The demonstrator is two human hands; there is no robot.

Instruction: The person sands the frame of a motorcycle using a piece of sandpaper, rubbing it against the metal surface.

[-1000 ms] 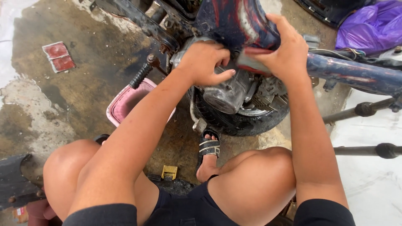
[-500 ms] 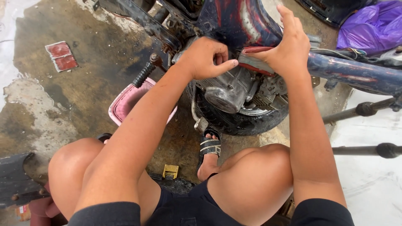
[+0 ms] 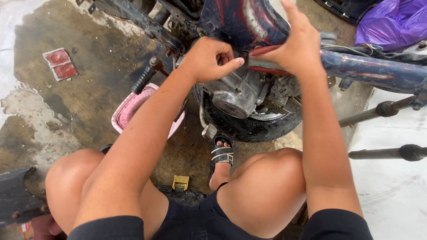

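Here, both your hands work at the motorcycle's blue-red panel (image 3: 249, 22) above the engine (image 3: 238, 95).
Your left hand (image 3: 209, 58) curls narrow, fingertips pinched at the panel's lower edge; your right hand (image 3: 296, 44) grips that edge from the other side. The panel's long axis runs up-left, away from you. A pink tub (image 3: 129, 111) sits on the floor beside the tyre (image 3: 262, 129).

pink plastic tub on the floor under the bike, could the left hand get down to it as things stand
Probably yes. The pink plastic tub lies directly below the left forearm with open floor around its near rim; only the black footpeg juts over its far edge. The left hand is up at the grey engine casing.
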